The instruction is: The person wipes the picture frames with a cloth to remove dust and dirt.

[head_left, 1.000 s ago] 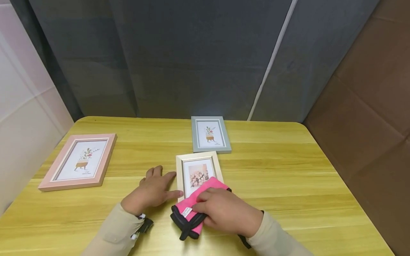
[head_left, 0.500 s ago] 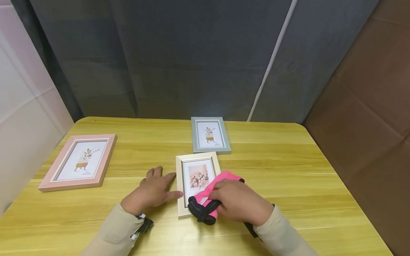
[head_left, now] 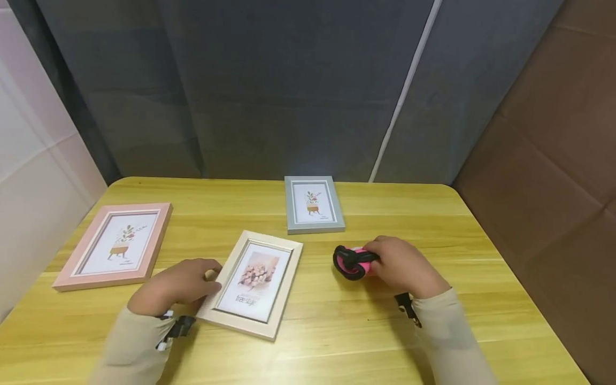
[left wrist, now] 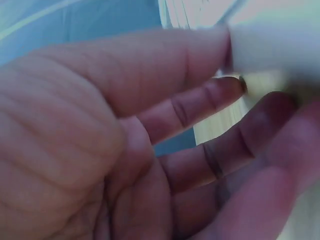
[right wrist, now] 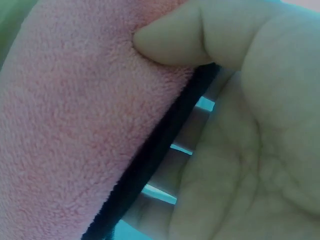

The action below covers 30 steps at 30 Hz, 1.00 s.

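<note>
My left hand (head_left: 180, 283) pinches the left edge of a cream picture frame (head_left: 284, 299), which is turned at a slant and holds a print of pink flowers. In the left wrist view the thumb meets the pale, blurred frame edge (left wrist: 275, 47), and the other fingers curl below it. To the right, my right hand (head_left: 406, 264) grips a folded pink cloth with black trim (head_left: 353, 262) over the table. The right wrist view shows the thumb pressing into the fluffy pink cloth (right wrist: 75, 115), with the fingers behind it.
A pink picture frame (head_left: 158, 246) lies at the left of the wooden table (head_left: 409, 208), close to my left hand. A grey-blue picture frame (head_left: 290, 208) lies near the back edge. A dark curtain (head_left: 289, 96) hangs behind the table.
The right hand has drawn the cloth off the cream frame to the right. My left hand now grips that frame, which has shifted left and turned clockwise, away from the grey-blue one.
</note>
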Each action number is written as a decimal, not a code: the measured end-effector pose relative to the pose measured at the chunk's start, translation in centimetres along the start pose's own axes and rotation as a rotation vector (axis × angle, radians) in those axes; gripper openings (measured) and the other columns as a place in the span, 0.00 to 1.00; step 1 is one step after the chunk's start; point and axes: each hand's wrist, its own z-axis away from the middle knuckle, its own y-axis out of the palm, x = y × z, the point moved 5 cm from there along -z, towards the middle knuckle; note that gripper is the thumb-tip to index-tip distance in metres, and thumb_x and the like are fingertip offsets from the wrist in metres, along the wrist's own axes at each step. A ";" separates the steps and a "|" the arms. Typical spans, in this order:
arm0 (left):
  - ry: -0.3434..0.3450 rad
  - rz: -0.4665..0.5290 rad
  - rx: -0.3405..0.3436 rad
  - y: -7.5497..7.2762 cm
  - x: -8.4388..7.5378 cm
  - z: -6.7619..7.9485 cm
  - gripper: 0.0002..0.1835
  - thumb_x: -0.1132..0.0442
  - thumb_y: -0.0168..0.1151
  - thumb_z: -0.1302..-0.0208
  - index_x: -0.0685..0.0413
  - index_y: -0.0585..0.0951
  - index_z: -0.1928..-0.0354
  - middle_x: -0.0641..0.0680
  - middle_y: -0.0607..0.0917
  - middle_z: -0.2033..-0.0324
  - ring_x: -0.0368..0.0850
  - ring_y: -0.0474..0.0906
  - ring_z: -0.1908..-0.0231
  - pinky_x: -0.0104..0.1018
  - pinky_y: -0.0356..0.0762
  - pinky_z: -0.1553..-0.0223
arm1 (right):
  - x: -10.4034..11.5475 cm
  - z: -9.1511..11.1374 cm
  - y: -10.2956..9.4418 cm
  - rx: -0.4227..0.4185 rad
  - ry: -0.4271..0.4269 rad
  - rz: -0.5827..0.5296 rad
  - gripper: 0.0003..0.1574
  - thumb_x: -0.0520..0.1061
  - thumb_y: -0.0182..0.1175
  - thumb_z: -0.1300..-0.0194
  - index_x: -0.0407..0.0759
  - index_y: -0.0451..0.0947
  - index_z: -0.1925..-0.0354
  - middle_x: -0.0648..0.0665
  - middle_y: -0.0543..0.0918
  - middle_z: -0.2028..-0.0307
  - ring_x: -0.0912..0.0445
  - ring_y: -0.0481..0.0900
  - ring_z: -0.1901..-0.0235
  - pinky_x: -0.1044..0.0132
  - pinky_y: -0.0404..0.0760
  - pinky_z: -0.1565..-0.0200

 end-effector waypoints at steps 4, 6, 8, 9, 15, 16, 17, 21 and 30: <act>-0.097 0.015 0.007 -0.9 2.4 0.4 0.10 0.62 0.59 0.32 0.61 0.79 0.55 0.55 0.79 0.70 0.47 0.75 0.73 0.39 0.73 0.74 | -0.8 0.1 -0.2 0.007 0.010 -0.036 0.13 0.36 0.65 0.41 0.41 0.85 0.55 0.47 0.83 0.63 0.54 0.77 0.66 0.55 0.79 0.56; -0.134 0.010 -0.005 -1.4 3.4 0.6 0.09 0.62 0.58 0.31 0.62 0.78 0.59 0.55 0.78 0.73 0.47 0.74 0.75 0.38 0.72 0.75 | -0.9 0.2 -0.3 0.008 0.001 -0.040 0.14 0.36 0.64 0.41 0.42 0.85 0.55 0.47 0.83 0.63 0.54 0.77 0.66 0.55 0.78 0.57; -0.159 -0.013 -0.038 -1.9 4.0 0.6 0.10 0.62 0.57 0.31 0.64 0.78 0.61 0.55 0.77 0.74 0.47 0.74 0.75 0.38 0.71 0.75 | -0.9 0.2 -0.2 0.009 -0.008 -0.040 0.14 0.36 0.64 0.41 0.42 0.85 0.55 0.48 0.83 0.64 0.55 0.77 0.66 0.55 0.78 0.57; -0.171 -0.024 -0.066 -2.2 4.3 0.6 0.10 0.61 0.56 0.31 0.64 0.77 0.62 0.55 0.77 0.75 0.48 0.73 0.75 0.38 0.70 0.75 | -0.9 0.2 -0.2 0.011 -0.009 -0.042 0.14 0.36 0.64 0.42 0.42 0.85 0.55 0.48 0.83 0.64 0.55 0.77 0.66 0.56 0.78 0.57; -0.285 -0.028 -0.345 -3.4 4.6 0.4 0.17 0.61 0.55 0.31 0.74 0.77 0.58 0.65 0.80 0.72 0.56 0.75 0.73 0.46 0.71 0.75 | -1.0 0.4 -0.3 0.013 -0.016 -0.053 0.14 0.36 0.64 0.42 0.43 0.85 0.57 0.49 0.83 0.64 0.56 0.76 0.67 0.56 0.77 0.58; -0.282 -0.033 -0.402 -3.6 4.4 0.4 0.18 0.61 0.55 0.32 0.76 0.77 0.55 0.68 0.80 0.69 0.58 0.75 0.72 0.48 0.72 0.74 | -1.1 0.5 -0.3 0.013 -0.011 -0.054 0.14 0.36 0.64 0.42 0.43 0.85 0.56 0.49 0.83 0.64 0.56 0.76 0.67 0.56 0.77 0.58; -0.266 -0.040 -0.454 -3.6 4.0 0.4 0.20 0.60 0.55 0.32 0.77 0.76 0.53 0.70 0.80 0.66 0.60 0.76 0.70 0.51 0.73 0.73 | -1.2 0.5 -0.3 0.015 -0.004 -0.058 0.14 0.36 0.64 0.42 0.43 0.85 0.56 0.48 0.83 0.64 0.56 0.76 0.67 0.56 0.77 0.58; -0.075 -0.043 -0.582 -3.9 0.6 0.4 0.20 0.60 0.59 0.32 0.75 0.77 0.51 0.73 0.79 0.58 0.66 0.77 0.62 0.59 0.74 0.63 | -1.5 0.6 -0.4 0.015 0.032 -0.074 0.14 0.36 0.64 0.41 0.42 0.85 0.55 0.48 0.83 0.63 0.54 0.77 0.66 0.54 0.78 0.56; 0.220 -0.017 -0.423 0.2 -9.7 -5.7 0.23 0.57 0.61 0.33 0.67 0.78 0.43 0.67 0.80 0.49 0.63 0.76 0.49 0.57 0.74 0.47 | -2.5 0.0 -0.8 -0.012 0.049 -0.091 0.14 0.36 0.63 0.41 0.42 0.85 0.55 0.48 0.83 0.65 0.53 0.76 0.67 0.55 0.78 0.57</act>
